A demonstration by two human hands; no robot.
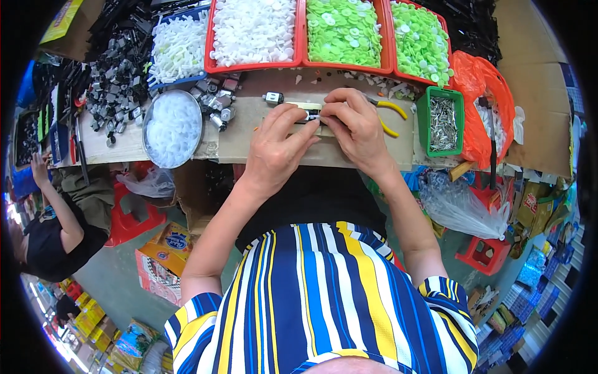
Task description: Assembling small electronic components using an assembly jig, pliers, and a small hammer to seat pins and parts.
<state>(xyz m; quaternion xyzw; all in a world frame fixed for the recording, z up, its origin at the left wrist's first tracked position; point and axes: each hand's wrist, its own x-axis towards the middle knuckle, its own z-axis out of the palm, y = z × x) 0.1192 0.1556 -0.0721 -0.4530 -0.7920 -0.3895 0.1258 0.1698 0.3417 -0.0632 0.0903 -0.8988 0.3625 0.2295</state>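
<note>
My left hand (274,149) and my right hand (359,134) meet over the near part of the workbench, fingertips almost touching. Between them is a small black part with light ends (313,115), pinched by the fingers of both hands; its exact kind is too small to tell. Just behind it lies a cream-coloured block (306,106), partly covered by my fingers. A small silver motor with a white end (273,98) rests beyond my left hand. Pliers with yellow handles (392,109) lie to the right of my right hand.
Red trays of white pieces (207,61) and green discs (387,65) line the back. A metal bowl (145,134) of translucent pieces stands left, near loose motors (221,115). On the right are a green box (425,138) of metal pins and a red bag (470,81). Another person (59,230) sits left.
</note>
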